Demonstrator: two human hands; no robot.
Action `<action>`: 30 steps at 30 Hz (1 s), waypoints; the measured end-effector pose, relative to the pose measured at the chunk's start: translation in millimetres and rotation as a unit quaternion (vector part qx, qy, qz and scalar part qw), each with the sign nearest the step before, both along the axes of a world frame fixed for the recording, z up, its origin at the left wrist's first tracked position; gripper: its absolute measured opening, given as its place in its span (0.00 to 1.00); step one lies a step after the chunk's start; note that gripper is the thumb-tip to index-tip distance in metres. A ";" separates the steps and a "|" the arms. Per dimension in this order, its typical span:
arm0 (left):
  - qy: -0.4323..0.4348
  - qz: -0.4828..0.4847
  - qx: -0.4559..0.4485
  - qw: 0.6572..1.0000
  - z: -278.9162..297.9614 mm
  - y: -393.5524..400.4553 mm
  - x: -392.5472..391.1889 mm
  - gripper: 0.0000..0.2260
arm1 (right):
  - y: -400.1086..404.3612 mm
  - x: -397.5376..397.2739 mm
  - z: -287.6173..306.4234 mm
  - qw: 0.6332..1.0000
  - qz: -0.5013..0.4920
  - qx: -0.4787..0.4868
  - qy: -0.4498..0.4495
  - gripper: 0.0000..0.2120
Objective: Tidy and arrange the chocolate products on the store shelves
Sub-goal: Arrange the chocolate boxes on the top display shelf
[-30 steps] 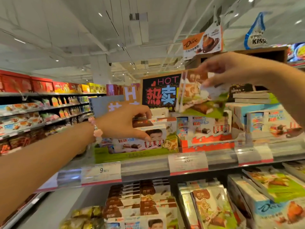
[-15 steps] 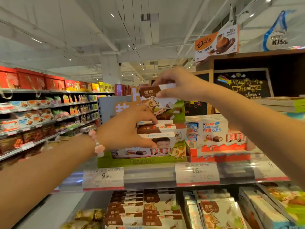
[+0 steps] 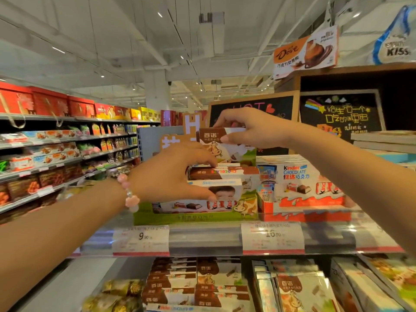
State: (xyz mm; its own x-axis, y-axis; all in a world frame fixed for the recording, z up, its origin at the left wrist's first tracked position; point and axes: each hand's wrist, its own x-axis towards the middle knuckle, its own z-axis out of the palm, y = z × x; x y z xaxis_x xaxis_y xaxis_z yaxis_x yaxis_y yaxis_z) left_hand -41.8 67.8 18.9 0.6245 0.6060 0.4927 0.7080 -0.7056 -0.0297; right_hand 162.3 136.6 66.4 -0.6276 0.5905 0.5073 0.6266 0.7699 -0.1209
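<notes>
My right hand (image 3: 249, 129) pinches the top edge of a brown-and-white chocolate pack with a cow picture (image 3: 222, 145), held upright above the green display tray (image 3: 191, 218). My left hand (image 3: 173, 174), with a pink bead bracelet at the wrist, grips the stacked Kinder and brown chocolate boxes (image 3: 221, 183) in that tray, thumb low and fingers on top. Beside it to the right stands an orange Kinder Chocolate display box (image 3: 301, 188).
The shelf edge (image 3: 202, 239) carries price tags 9.90 and 16.90. More chocolate boxes and bags fill the lower shelf (image 3: 216, 287). Chalkboard signs (image 3: 337, 113) stand behind; flat boxes (image 3: 387, 140) stack at right. An aisle of snack shelves (image 3: 56, 154) runs left.
My right hand has carried the cow pack from the right side leftward and down to above the green tray. My left hand stays on the stacked boxes. The view has tilted slightly.
</notes>
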 end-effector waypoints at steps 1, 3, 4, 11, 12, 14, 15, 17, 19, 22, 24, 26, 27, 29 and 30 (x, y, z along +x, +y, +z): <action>0.004 -0.002 -0.005 1.000 1.3 -0.1 0.5 0.26 | 0.8 -0.3 -0.5 1.000 -0.003 -0.004 -0.004 0.12; 0.001 -0.001 -0.018 1.000 4.1 0.3 1.3 0.24 | 3.5 -0.3 -3.8 1.000 -0.013 -0.015 -0.014 0.12; -0.005 0.000 -0.023 1.000 5.9 1.1 1.4 0.24 | 4.9 0.3 -5.2 0.999 -0.018 -0.023 -0.018 0.12; -0.037 -0.002 -0.089 0.995 15.5 8.2 0.6 0.23 | -5.6 4.3 0.8 0.991 0.021 -0.129 -0.012 0.13; -0.041 -0.008 -0.089 0.995 14.7 8.8 -0.1 0.23 | -6.2 3.7 0.5 0.993 0.021 -0.120 -0.007 0.14; -0.046 -0.013 -0.078 0.996 11.6 9.9 -1.4 0.23 | -3.5 2.4 -3.8 0.995 0.010 -0.096 0.017 0.14; -0.047 -0.012 -0.070 0.996 9.8 9.9 -1.7 0.24 | -1.6 1.4 -7.4 0.996 0.003 -0.091 0.028 0.14; -0.043 -0.017 -0.057 0.997 7.6 11.0 -2.2 0.24 | 3.4 -0.1 -13.1 0.996 -0.003 -0.080 0.025 0.13; -0.040 -0.028 -0.060 0.997 7.6 10.9 -2.1 0.24 | 6.4 0.3 -12.3 0.996 0.001 -0.086 0.003 0.13; -0.038 -0.029 -0.055 0.997 7.2 9.4 -4.2 0.25 | -0.8 1.9 -2.5 0.990 0.030 -0.140 -0.014 0.14; -0.035 -0.031 -0.049 0.998 5.1 7.4 -6.2 0.24 | -4.9 2.6 1.2 0.988 0.038 -0.145 -0.032 0.16; -0.032 -0.037 -0.044 0.998 3.1 4.7 -6.5 0.24 | -7.8 0.7 1.9 0.990 0.030 -0.120 -0.063 0.17; -0.031 -0.040 -0.043 0.998 2.6 3.7 -6.3 0.23 | -8.1 -1.1 1.6 0.991 0.023 -0.105 -0.077 0.17; -0.029 -0.041 -0.042 0.998 2.0 2.1 -5.6 0.23 | -9.3 -4.5 0.8 0.992 0.004 -0.081 -0.098 0.16; -0.028 -0.040 -0.042 0.998 2.1 1.5 -5.2 0.23 | -10.1 -5.0 0.4 0.992 -0.003 -0.076 -0.103 0.16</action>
State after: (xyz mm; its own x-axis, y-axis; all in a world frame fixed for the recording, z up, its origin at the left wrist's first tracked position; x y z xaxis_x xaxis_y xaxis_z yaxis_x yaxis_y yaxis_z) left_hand -46.9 69.3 21.0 0.6455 0.5958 0.4778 0.6481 -0.7583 0.0700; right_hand 157.3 126.5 66.7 -0.7055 0.6539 0.2734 0.6541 0.7492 -0.1040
